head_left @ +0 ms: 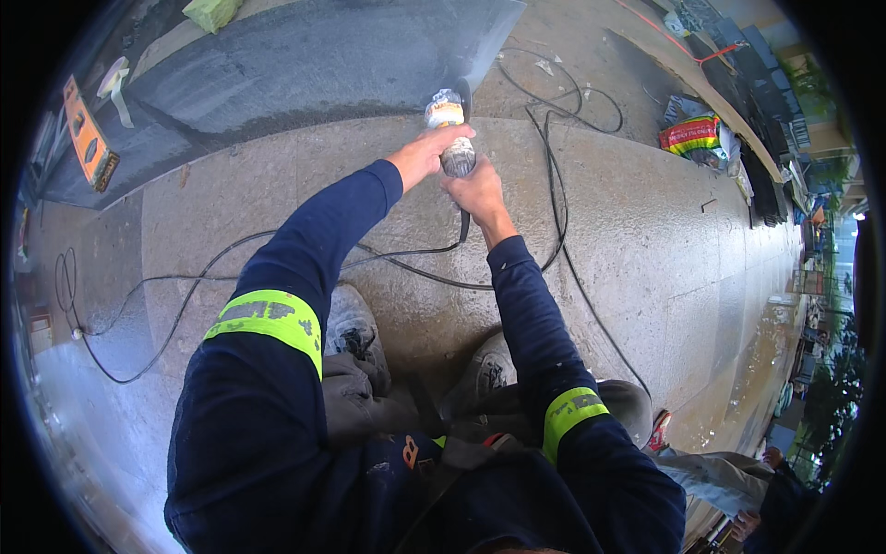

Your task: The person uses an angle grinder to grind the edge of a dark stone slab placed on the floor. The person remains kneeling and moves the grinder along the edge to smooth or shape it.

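An angle grinder [445,109] with a pale, dust-smeared body and a dark round guard or disc is at the near edge of a large dark grey slab [305,55]. My left hand [425,150] is wrapped round the grinder's middle. My right hand [475,192], just below it, grips the rear of the body, from which a black cord [463,223] runs down to the floor. The disc is against or just above the slab's edge; I cannot tell which.
An orange level-like tool [89,134], tape [118,88] and green block [208,13] lie left. Cables [563,212] loop over the paved floor [674,277]. Right are boards [688,69] and a red-yellow bag [689,135]. A co-worker [738,489] is at lower right.
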Demonstrator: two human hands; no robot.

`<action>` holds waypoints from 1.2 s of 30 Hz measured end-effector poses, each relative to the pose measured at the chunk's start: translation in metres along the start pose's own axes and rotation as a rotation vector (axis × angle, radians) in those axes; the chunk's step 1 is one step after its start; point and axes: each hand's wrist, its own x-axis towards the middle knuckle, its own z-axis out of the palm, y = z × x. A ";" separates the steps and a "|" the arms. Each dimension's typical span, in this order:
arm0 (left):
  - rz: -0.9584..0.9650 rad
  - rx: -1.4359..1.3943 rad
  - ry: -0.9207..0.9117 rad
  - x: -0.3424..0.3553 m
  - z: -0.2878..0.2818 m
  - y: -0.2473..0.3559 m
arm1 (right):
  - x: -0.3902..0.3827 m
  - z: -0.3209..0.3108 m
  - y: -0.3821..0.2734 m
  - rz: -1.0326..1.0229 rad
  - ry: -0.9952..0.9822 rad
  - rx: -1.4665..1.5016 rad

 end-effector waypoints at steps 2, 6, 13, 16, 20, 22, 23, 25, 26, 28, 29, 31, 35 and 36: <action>0.022 0.005 -0.042 0.001 -0.005 -0.002 | 0.001 0.002 0.001 0.001 0.000 -0.003; 0.002 0.016 0.005 0.014 -0.010 -0.005 | 0.009 0.013 0.001 -0.036 0.088 -0.034; 0.113 0.176 -0.105 0.012 -0.029 -0.010 | 0.026 0.015 0.003 0.006 0.002 0.001; 0.226 0.236 -0.243 0.004 -0.027 -0.008 | 0.028 0.014 0.003 0.014 -0.026 -0.019; -0.105 -0.003 0.083 0.017 0.002 0.005 | 0.020 0.010 0.001 -0.001 -0.024 0.003; -0.001 0.040 -0.017 0.007 -0.003 0.004 | 0.011 0.006 0.001 0.003 -0.028 0.016; -0.010 0.082 0.015 0.007 -0.003 0.003 | 0.007 0.003 0.001 0.011 -0.028 0.029; 0.052 0.003 -0.060 0.007 -0.006 -0.001 | 0.003 -0.001 -0.002 0.025 -0.028 0.008; 0.052 -0.031 -0.062 0.009 -0.007 -0.004 | 0.002 -0.003 -0.004 0.035 -0.023 0.004; 0.064 -0.052 -0.091 0.011 -0.010 -0.008 | -0.002 -0.004 -0.005 0.018 -0.019 0.010; 0.048 -0.054 -0.074 0.012 -0.010 -0.009 | -0.003 -0.004 -0.006 0.010 -0.016 0.017; 0.052 -0.033 -0.076 0.014 -0.009 -0.007 | -0.004 -0.004 -0.006 0.009 -0.005 0.010; 0.057 -0.010 -0.114 0.000 -0.006 -0.001 | -0.003 -0.002 -0.003 0.000 0.004 0.026; 0.087 0.085 -0.112 -0.005 -0.005 -0.001 | -0.002 -0.001 -0.002 -0.007 0.014 0.011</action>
